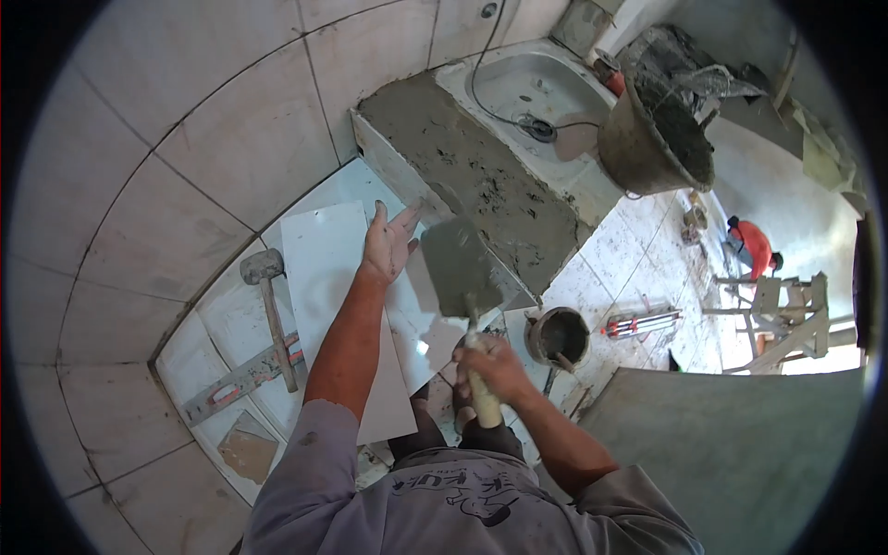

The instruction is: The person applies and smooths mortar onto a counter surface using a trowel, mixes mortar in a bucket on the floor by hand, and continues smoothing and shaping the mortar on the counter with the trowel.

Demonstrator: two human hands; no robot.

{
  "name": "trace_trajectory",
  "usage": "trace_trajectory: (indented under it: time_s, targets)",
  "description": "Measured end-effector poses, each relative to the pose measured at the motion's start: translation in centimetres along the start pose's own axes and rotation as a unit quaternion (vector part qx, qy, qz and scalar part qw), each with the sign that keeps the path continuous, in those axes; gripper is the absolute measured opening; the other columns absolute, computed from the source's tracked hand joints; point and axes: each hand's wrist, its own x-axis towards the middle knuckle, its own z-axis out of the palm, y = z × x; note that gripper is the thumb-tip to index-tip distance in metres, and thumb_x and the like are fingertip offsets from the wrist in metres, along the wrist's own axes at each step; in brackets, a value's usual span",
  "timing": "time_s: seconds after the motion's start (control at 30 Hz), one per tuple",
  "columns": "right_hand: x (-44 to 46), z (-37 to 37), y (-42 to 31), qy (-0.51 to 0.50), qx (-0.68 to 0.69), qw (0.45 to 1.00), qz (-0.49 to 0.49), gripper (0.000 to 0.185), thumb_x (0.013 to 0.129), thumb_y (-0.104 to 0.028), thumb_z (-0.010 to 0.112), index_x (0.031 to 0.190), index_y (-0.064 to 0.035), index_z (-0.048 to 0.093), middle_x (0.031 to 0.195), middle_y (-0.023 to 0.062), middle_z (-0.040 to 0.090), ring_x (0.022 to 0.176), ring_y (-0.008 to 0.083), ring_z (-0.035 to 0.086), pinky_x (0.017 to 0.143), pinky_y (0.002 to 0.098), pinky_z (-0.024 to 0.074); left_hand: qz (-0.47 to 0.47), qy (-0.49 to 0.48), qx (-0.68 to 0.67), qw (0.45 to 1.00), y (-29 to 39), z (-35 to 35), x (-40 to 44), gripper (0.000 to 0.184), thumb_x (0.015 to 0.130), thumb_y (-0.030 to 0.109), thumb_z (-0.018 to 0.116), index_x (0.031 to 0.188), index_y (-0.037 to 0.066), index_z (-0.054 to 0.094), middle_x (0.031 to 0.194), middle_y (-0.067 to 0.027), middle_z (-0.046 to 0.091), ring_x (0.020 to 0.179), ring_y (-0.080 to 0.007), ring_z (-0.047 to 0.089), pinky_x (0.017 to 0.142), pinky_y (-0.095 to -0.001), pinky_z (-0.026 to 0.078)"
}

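Note:
My right hand [497,367] grips the pale handle of a trowel [455,264], its wide flat blade pointing away from me. The blade hangs over the near edge of a ledge spread with wet grey mortar [472,171]. My left hand [390,242] is open with fingers apart, holding nothing, left of the blade. Under my left forearm lies a large white tile [324,240], partly hidden by the arm. Below and right of the ledge stands a small bucket [561,338] with grey residue inside.
A rubber mallet [265,277] and a spirit level [231,384] lie at the left. A sink [536,88] with a cable in it adjoins the mortar; a large mortar bucket [647,139] stands beside it. Further right are a wooden trestle [786,310] and a person in red [754,245].

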Motion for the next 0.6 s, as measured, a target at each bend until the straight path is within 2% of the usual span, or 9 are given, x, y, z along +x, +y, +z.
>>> trace_trajectory:
  time_s: [0.13, 0.2, 0.23, 0.27, 0.33, 0.37, 0.47, 0.53, 0.6]
  targets:
    - [-1.4, -2.8, -8.7, -0.022, -0.031, 0.994, -0.106, 0.026, 0.086, -0.023, 0.061, 0.097, 0.0004, 0.06, 0.071, 0.0087, 0.06, 0.056, 0.018, 0.061, 0.052, 0.0295, 0.0504, 0.04, 0.037, 0.05, 0.997, 0.4, 2.7, -1.8, 0.091, 0.09, 0.072, 0.014, 0.149, 0.003, 0.02, 0.158, -0.0131, 0.012, 0.146, -0.0275, -0.001, 0.114, -0.0492, -0.008]
    - [-1.0, -5.4, -11.0, 0.079, -0.078, 0.98, -0.164, 0.032, 0.086, -0.027, 0.062, 0.1, 0.0021, 0.06, 0.075, 0.0089, 0.06, 0.058, 0.0168, 0.058, 0.056, 0.0288, 0.0491, 0.052, 0.027, 0.099, 0.993, 0.0, 3.3, -3.0, 0.092, 0.089, 0.072, 0.011, 0.15, 0.003, 0.017, 0.158, -0.0133, 0.011, 0.146, -0.0276, -0.002, 0.113, -0.0507, -0.01]
    - [-0.2, -7.8, -11.3, 0.154, -0.263, 0.927, -0.219, 0.034, 0.087, -0.03, 0.062, 0.099, 0.0023, 0.061, 0.078, 0.0129, 0.063, 0.062, 0.022, 0.061, 0.06, 0.0338, 0.0492, 0.063, 0.033, 0.092, 0.993, -0.3, 3.6, -3.7, 0.092, 0.089, 0.072, 0.011, 0.15, 0.003, 0.017, 0.158, -0.0133, 0.011, 0.146, -0.0276, -0.002, 0.113, -0.0507, -0.01]
    - [0.7, -10.1, -11.8, 0.219, -0.436, 0.83, -0.27, 0.036, 0.088, -0.033, 0.061, 0.098, 0.0025, 0.061, 0.081, 0.0169, 0.066, 0.066, 0.0272, 0.065, 0.063, 0.0388, 0.0494, 0.055, 0.042, 0.101, 0.992, -0.6, 4.0, -4.4, 0.093, 0.089, 0.072, 0.009, 0.149, 0.002, 0.017, 0.157, -0.0143, 0.011, 0.146, -0.0281, -0.002, 0.113, -0.0501, -0.009]
    - [0.5, -12.4, -14.4, 0.205, -0.604, 0.75, -0.176, 0.041, 0.088, -0.039, 0.06, 0.096, 0.0013, 0.062, 0.078, 0.022, 0.065, 0.069, 0.0362, 0.064, 0.066, 0.0432, 0.0482, 0.058, 0.062, 0.104, 0.991, -1.8, 4.5, -5.4, 0.094, 0.089, 0.072, 0.007, 0.149, 0.001, 0.017, 0.157, -0.0153, 0.012, 0.146, -0.0286, -0.001, 0.113, -0.0494, -0.009]
    - [1.0, -13.6, -14.8, 0.171, -0.601, 0.765, -0.158, 0.039, 0.089, -0.04, 0.059, 0.095, -0.0021, 0.062, 0.073, 0.0234, 0.063, 0.073, 0.04, 0.063, 0.068, 0.0448, 0.0482, 0.055, 0.07, 0.118, 0.989, -2.4, 4.7, -5.8, 0.092, 0.09, 0.071, 0.007, 0.149, 0.001, 0.019, 0.157, -0.0149, 0.015, 0.146, -0.0292, 0.001, 0.114, -0.0503, -0.008]
    - [1.8, -13.4, -17.0, 0.101, -0.698, 0.691, -0.157, 0.038, 0.089, -0.041, 0.057, 0.095, -0.0035, 0.062, 0.076, 0.0233, 0.064, 0.076, 0.0408, 0.063, 0.07, 0.0477, 0.0478, 0.057, 0.103, 0.132, 0.984, -3.3, 5.6, -6.1, 0.09, 0.091, 0.07, 0.007, 0.149, 0.002, 0.02, 0.156, -0.0149, 0.019, 0.146, -0.0296, 0.004, 0.114, -0.0509, -0.005]
    - [3.3, -13.9, -18.0, 0.051, -0.736, 0.652, -0.175, 0.037, 0.09, -0.042, 0.055, 0.096, -0.0053, 0.062, 0.079, 0.0232, 0.064, 0.079, 0.0407, 0.063, 0.072, 0.048, 0.0484, 0.063, 0.131, 0.128, 0.981, -4.4, 6.5, -6.0, 0.09, 0.091, 0.07, 0.007, 0.149, 0.002, 0.02, 0.155, -0.0153, 0.02, 0.146, -0.0295, 0.005, 0.114, -0.0506, -0.005]
    - [6.0, -14.6, -18.9, 0.013, -0.751, 0.599, -0.278, 0.037, 0.091, -0.041, 0.053, 0.096, -0.0057, 0.06, 0.082, 0.0229, 0.065, 0.082, 0.0412, 0.063, 0.074, 0.048, 0.049, 0.093, 0.153, 0.1, 0.979, -4.1, 7.2, -5.4, 0.09, 0.091, 0.07, 0.007, 0.149, 0.002, 0.021, 0.155, -0.016, 0.021, 0.146, -0.029, 0.006, 0.115, -0.0493, -0.004]
